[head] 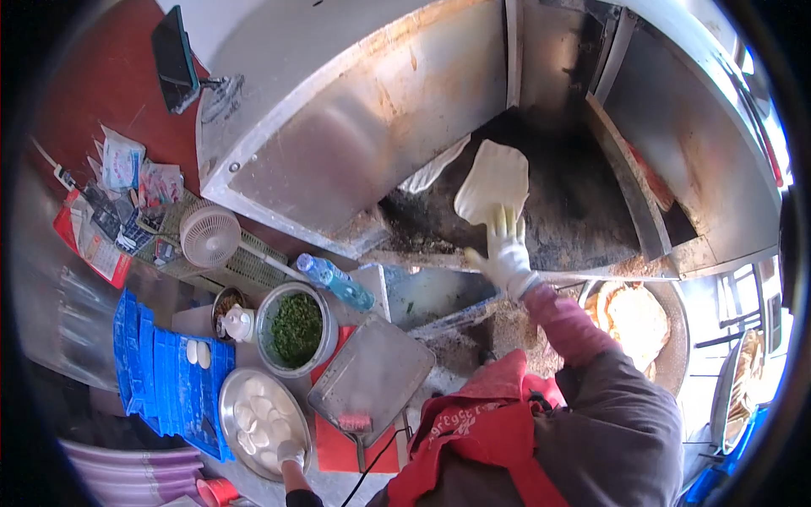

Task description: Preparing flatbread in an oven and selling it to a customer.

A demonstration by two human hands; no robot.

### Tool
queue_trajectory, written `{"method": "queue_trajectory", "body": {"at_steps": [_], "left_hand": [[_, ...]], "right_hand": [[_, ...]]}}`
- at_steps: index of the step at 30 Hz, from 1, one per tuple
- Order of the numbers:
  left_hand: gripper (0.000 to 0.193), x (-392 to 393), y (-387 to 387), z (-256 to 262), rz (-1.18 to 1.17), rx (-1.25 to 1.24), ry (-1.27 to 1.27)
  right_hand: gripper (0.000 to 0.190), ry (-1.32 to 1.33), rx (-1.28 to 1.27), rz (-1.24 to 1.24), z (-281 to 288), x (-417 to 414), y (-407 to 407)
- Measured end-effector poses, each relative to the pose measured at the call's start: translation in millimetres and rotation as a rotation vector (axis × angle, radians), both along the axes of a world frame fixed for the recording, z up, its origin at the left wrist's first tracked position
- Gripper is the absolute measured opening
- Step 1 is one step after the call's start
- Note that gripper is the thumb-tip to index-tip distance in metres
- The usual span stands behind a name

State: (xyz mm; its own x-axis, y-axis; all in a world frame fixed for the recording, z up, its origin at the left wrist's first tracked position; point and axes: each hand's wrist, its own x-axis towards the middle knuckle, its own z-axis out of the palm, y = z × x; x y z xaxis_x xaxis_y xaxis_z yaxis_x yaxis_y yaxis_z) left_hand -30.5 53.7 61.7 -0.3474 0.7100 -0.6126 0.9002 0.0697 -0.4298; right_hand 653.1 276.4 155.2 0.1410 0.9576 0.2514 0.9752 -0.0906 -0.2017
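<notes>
My right hand (505,253), in a whitish glove, is stretched over the dark griddle (570,209). Its spread fingertips touch the near end of a flat sheet of pale dough (493,177). A second dough sheet (437,168) lies against the griddle's left side. My left hand (291,452), gloved too, is at the near rim of a round metal bowl (228,393) that holds several pale dough rounds (261,412). Its fingers are partly hidden, so I cannot tell whether they hold a round.
A pot of chopped greens (296,329), a blue bottle (336,282) and blue crates (184,380) stand left. A metal tray (374,374) with a red-headed brush (355,423) lies in the middle. Cooked flatbreads (637,320) fill a round container at right. Metal panels wall the griddle.
</notes>
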Motion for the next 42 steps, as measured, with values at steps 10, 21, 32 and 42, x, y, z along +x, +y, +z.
{"method": "queue_trajectory", "body": {"at_steps": [10, 21, 32, 42], "left_hand": [[0.028, -10, 1, -29, 0.482, 0.472, -0.281], [0.032, -71, -59, -61, 0.203, 0.415, 0.075], [0.032, -46, -61, -46, 0.373, 0.474, -0.127], [0.036, -45, -62, -45, 0.527, 0.539, -0.318]], "right_hand": [[0.100, 0.035, -0.113, 0.006, -24, -16, 15], [0.094, -0.065, -0.081, -0.166, 3, 96, 178], [0.110, -0.099, -0.155, 0.048, 9, -102, 67], [0.099, 0.027, 0.076, 0.004, -15, -29, 15]]}}
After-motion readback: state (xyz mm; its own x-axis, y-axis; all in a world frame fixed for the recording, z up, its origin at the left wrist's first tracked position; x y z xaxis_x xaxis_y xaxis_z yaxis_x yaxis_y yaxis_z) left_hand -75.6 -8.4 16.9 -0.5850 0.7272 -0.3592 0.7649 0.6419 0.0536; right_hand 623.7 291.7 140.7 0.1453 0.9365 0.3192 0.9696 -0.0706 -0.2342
